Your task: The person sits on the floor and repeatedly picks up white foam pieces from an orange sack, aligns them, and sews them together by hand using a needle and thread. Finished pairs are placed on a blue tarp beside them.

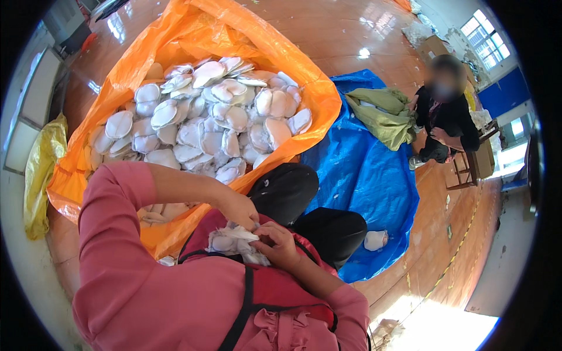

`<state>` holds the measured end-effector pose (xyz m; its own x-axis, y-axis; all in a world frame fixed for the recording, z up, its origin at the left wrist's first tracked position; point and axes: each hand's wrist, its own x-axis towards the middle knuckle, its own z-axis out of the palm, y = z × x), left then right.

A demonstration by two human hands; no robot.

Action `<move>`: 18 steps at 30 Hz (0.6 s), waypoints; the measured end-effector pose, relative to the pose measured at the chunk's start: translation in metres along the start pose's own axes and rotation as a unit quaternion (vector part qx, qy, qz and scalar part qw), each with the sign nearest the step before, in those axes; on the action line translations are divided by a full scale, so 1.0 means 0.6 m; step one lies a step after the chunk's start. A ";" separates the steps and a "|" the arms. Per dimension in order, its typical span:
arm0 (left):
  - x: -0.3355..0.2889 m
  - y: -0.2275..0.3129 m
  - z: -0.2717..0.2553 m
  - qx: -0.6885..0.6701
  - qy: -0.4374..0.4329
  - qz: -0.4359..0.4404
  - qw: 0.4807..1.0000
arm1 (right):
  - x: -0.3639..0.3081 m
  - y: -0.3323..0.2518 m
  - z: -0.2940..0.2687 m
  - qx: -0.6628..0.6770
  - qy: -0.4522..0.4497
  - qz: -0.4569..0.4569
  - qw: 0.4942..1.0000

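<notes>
Both hands meet over the lap, low in the middle of the view. Left hand [239, 210] comes down from above with its fingers bent and close together, and its tips are on a soft white bundle [229, 243]. Right hand [279, 245] comes from the other side, with its thumb and fingers curled to pinch the edge of the same bundle. Neither hand is wide. Some fingertips are hidden, so I cannot tell just how each one grips.

It looks like the fingers are picking at the bundle or pulling it. I think the next move calls for one hand to hold firm while the other works gently, so the soft stuff does not rip.

The bundle sits on the lap, just beside a big orange sack [205, 32] full of white, round pads [213, 111]. One loose pad [376, 240] lies on the blue sheet [357, 169], near the right knee [333, 231].
</notes>
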<state>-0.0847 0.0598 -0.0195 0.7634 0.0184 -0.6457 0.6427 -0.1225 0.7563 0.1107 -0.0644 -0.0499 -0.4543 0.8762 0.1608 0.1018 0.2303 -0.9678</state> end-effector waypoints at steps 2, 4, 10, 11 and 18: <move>-0.004 0.003 0.007 0.066 0.055 0.070 0.994 | -0.003 -0.008 -0.009 0.006 -0.005 0.019 1.000; -0.012 0.015 0.019 0.073 0.150 0.076 0.983 | 0.004 -0.017 -0.025 -0.002 -0.015 0.013 1.000; -0.026 0.022 0.018 0.048 0.226 0.053 0.972 | 0.036 -0.008 -0.041 0.082 -0.096 0.161 0.979; -0.027 0.023 0.016 0.019 0.201 0.036 0.979 | 0.039 -0.009 -0.044 0.112 -0.123 0.208 0.964; -0.051 0.021 -0.004 -0.112 0.056 -0.035 0.992 | 0.029 -0.001 -0.024 0.191 -0.107 0.108 0.970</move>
<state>-0.0999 0.0601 0.0102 0.7102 0.1305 -0.6918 0.6838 0.1060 0.7219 0.1152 -0.0433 -0.0439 -0.6370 0.7687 -0.0583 -0.1018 -0.1589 -0.9820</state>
